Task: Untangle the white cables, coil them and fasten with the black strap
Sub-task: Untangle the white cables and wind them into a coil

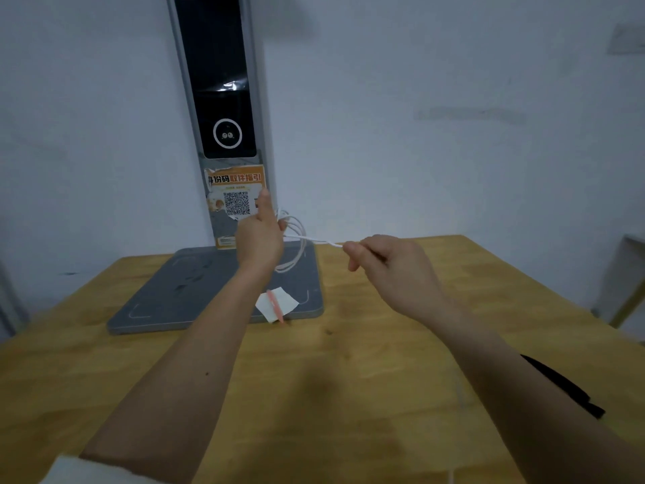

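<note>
My left hand (260,235) is raised above the grey base, its fingers curled round loops of the white cable (296,239), its thumb pointing up. The loops hang from that hand toward the base. A strand runs taut to the right into my right hand (387,265), which pinches the cable's free end between thumb and fingers. The black strap (565,386) lies on the wooden table (349,396) at the right, partly hidden behind my right forearm.
A grey scanner stand (216,99) with a flat grey base (195,291) stands at the table's back against the white wall. A white paper scrap (279,303) and a pink stick (275,307) lie on the base's front corner. A pale shelf (624,274) is at far right.
</note>
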